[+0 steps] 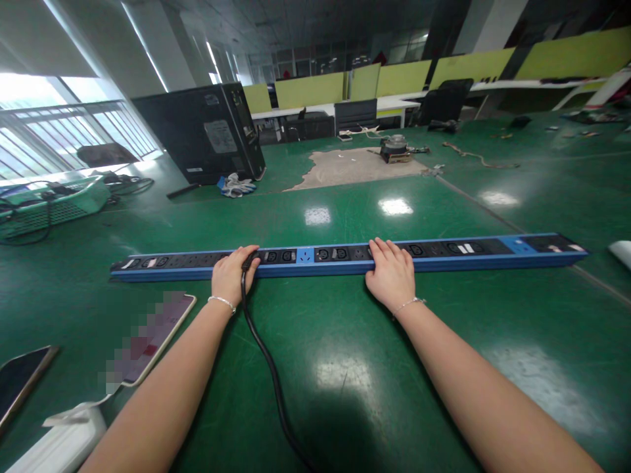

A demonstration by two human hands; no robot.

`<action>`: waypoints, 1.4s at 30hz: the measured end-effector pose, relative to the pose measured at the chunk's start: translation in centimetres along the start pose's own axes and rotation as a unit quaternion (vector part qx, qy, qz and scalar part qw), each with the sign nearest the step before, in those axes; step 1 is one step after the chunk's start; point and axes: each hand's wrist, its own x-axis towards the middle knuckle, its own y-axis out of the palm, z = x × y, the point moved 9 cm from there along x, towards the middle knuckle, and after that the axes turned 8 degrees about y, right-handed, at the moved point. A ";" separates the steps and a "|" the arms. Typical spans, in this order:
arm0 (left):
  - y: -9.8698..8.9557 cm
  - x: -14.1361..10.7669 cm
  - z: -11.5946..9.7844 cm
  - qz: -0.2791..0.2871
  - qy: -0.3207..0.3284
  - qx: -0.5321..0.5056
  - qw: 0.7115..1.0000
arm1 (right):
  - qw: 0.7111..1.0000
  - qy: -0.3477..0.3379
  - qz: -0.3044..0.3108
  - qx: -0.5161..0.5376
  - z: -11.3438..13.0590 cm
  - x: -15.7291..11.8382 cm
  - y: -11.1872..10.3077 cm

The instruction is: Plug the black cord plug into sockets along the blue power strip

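Observation:
A long blue-and-black power strip (276, 270) with many sockets lies crosswise on the green table. My left hand (233, 274) is closed around the plug end of a black power cord (269, 358), held against the strip left of its blue socket. From there the cord runs down toward me and out of the bottom edge. My right hand (392, 270) rests over the strip right of the middle, its fingers lying across the top face. Whether the plug sits fully in a socket is hidden by my left fingers.
Two phones (160, 338) (24, 378) and a white object (64, 440) lie at the lower left. A green basket of cables (69, 213), a black computer case (197, 138) and gloves (236, 186) stand farther back. Behind a torn brown sheet (340, 169) are chairs and desks.

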 end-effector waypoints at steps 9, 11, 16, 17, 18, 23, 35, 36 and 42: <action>0.2 -0.1 0.3 -0.021 -0.015 -0.029 0.999 | 1.000 -0.008 -0.006 -0.002 0.0 -0.1 -0.1; 0.4 -0.1 0.5 -0.024 -0.011 -0.050 0.998 | 1.000 -0.008 -0.009 -0.003 0.0 -0.1 -0.2; -3.0 -0.6 2.1 -0.193 -0.087 -0.136 0.968 | 1.000 -0.008 -0.008 -0.006 0.1 -0.1 -0.2; -3.9 -0.9 2.5 -0.238 -0.105 -0.150 0.954 | 1.000 -0.008 -0.008 -0.006 0.1 -0.1 -0.2; -4.5 -1.1 2.6 -0.265 -0.115 -0.162 0.944 | 1.000 -0.008 -0.009 -0.005 0.1 -0.1 -0.1; -2.0 0.4 -0.4 -0.132 -0.073 -0.236 0.960 | 1.000 -0.005 -0.013 0.005 0.1 -0.1 -0.2; 4.3 3.5 -8.7 0.038 0.022 -0.173 0.984 | 1.000 -0.007 -0.004 0.009 0.0 -0.1 0.0; 4.4 3.6 -8.8 0.042 0.028 -0.164 0.985 | 1.000 -0.007 -0.003 0.011 0.0 -0.1 0.0; 3.6 3.6 -10.1 0.091 0.060 -0.088 0.990 | 1.000 -0.004 -0.003 0.017 0.0 -0.1 -0.1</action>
